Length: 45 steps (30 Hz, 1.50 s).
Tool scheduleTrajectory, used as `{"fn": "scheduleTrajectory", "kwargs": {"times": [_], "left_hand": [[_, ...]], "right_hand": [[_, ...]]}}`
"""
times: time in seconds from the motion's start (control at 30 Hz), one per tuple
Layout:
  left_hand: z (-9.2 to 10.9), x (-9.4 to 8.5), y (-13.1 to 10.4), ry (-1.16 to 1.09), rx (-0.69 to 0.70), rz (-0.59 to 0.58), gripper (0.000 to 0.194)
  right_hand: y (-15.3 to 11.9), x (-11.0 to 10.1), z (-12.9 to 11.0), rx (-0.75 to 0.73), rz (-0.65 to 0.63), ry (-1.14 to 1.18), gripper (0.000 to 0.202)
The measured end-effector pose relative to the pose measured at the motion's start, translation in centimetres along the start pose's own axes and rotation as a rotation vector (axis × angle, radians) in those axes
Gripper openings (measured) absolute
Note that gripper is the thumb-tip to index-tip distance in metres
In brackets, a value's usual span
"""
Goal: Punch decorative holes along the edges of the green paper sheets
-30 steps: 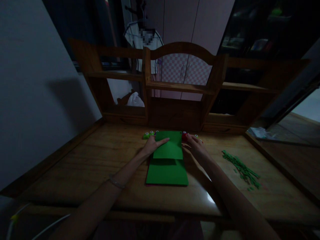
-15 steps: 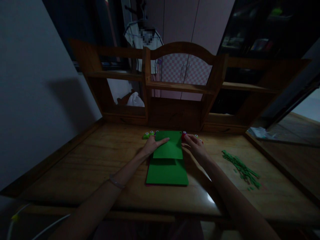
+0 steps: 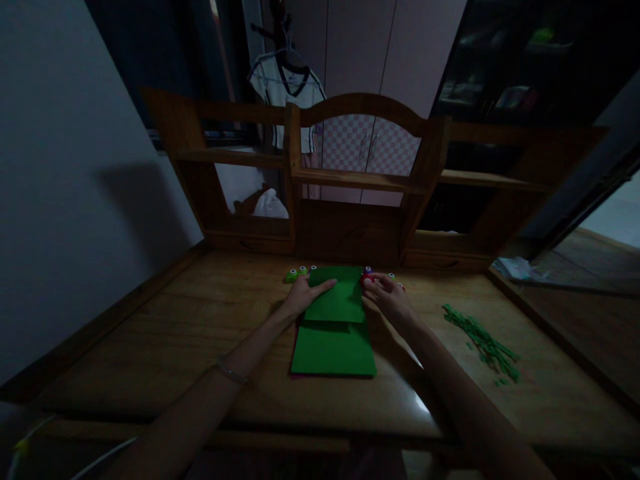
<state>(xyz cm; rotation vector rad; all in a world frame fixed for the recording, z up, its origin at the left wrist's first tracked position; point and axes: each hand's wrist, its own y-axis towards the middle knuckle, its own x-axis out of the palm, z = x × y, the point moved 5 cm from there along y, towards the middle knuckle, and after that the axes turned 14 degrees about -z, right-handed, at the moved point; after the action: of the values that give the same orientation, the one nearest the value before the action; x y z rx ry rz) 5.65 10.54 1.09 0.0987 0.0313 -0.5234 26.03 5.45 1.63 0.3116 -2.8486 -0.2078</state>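
My left hand (image 3: 305, 293) grips the left side of a green paper sheet (image 3: 340, 303), its thumb lying on top. This sheet is raised over another green sheet (image 3: 333, 350), with a pinkish edge showing underneath. At the upper right edge of the raised sheet, my right hand (image 3: 393, 297) is closed on a small red craft punch (image 3: 367, 279), partly covered by my fingers. Behind the hands stand several small green and coloured punches (image 3: 292, 276) with white round, dark-centred tops. A purple one (image 3: 369, 270) shows just beyond the red one.
A pile of thin green paper strips and scraps (image 3: 483, 340) lies on the wooden desk (image 3: 200, 320) to the right. The wooden shelf unit (image 3: 350, 230) rises along the back edge. A plastic bag (image 3: 517, 268) sits at the far right.
The red punch and my right fingers have shifted slightly down and left against the sheet's edge. The view has tilted up a little. My left hand keeps its hold on the paper.
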Motion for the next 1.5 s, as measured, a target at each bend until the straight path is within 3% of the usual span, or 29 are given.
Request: {"fn": "scheduleTrajectory", "kwargs": {"times": [0.73,1.13,1.5], "left_hand": [[-0.1,0.2,-0.2,0.005,-0.038,0.022,0.044],[0.9,0.2,-0.5,0.012,-0.047,0.092,0.046],[0.9,0.1,-0.5,0.024,-0.012,0.078,0.039]], "right_hand": [[-0.7,1.1,-1.4,0.033,0.034,-0.213,0.031],[-0.8,1.8,-1.1,-0.01,-0.015,-0.107,0.031],[-1.2,2.7,-1.4,0.022,-0.066,-0.204,0.031]]}}
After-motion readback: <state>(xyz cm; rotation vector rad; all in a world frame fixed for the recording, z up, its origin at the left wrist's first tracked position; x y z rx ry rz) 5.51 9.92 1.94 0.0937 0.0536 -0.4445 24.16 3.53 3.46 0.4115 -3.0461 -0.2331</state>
